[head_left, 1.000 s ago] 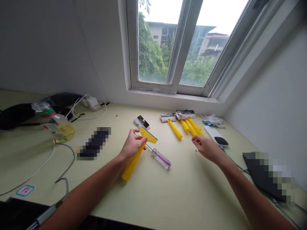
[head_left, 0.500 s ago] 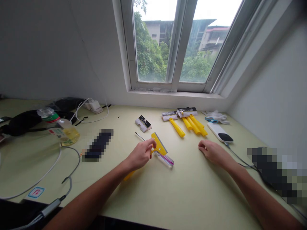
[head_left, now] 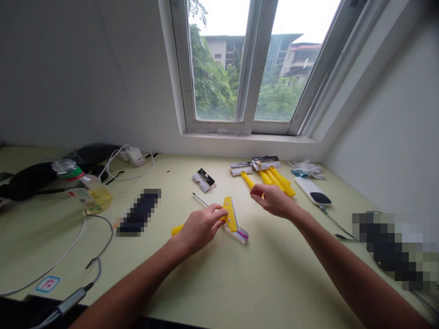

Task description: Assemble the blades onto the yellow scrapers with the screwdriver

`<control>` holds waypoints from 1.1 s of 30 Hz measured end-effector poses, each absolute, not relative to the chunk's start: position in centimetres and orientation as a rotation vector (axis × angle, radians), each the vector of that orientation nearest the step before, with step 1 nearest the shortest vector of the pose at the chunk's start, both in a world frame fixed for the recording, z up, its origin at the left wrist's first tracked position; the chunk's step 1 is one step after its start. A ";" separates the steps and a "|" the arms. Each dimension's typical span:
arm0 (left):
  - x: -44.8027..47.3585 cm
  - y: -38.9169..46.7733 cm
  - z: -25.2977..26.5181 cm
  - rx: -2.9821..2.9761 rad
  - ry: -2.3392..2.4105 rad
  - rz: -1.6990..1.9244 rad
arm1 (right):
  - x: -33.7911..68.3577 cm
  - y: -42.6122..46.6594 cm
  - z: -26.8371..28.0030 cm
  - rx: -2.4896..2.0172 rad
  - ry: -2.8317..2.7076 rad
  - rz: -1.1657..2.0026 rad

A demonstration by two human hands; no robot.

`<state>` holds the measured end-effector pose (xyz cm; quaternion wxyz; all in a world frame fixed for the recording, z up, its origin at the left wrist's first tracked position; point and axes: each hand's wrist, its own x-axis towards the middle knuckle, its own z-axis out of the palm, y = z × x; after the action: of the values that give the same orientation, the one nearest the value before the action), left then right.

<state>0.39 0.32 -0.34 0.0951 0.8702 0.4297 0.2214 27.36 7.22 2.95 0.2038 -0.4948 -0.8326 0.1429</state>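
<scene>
My left hand (head_left: 203,228) is closed around a yellow scraper (head_left: 230,214). Its head with a metal edge points right, and the handle shows behind the wrist. Under that hand lies a screwdriver (head_left: 243,236) with a clear and purple handle, its thin shaft pointing to the upper left. My right hand (head_left: 272,199) hovers right of the scraper head, fingers curled inward, with nothing visible in them. Behind it are several more yellow scrapers (head_left: 278,178), their heads in black and white card sleeves. A loose card sleeve (head_left: 204,180) lies beyond my left hand.
On the right are a white device (head_left: 313,191) with a cable and white gloves (head_left: 308,169). To the left stand a tilted bottle (head_left: 82,187) of yellow liquid, a white charger (head_left: 132,155) and cables. A blurred dark object (head_left: 139,212) lies left of my left hand.
My right hand has moved left and inward, closer to the scraper head. My left hand has turned the scraper, so its head stands more upright and its handle shows more.
</scene>
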 end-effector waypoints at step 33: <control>1.6 0.1 0.2 1.118 0.651 1.108 | 19.9 2.5 3.7 -0.681 -2.173 0.178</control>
<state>1.55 0.09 0.18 0.6588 0.4938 0.2877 0.4892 19.88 2.54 3.65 0.4156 -0.2710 -0.8653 0.0710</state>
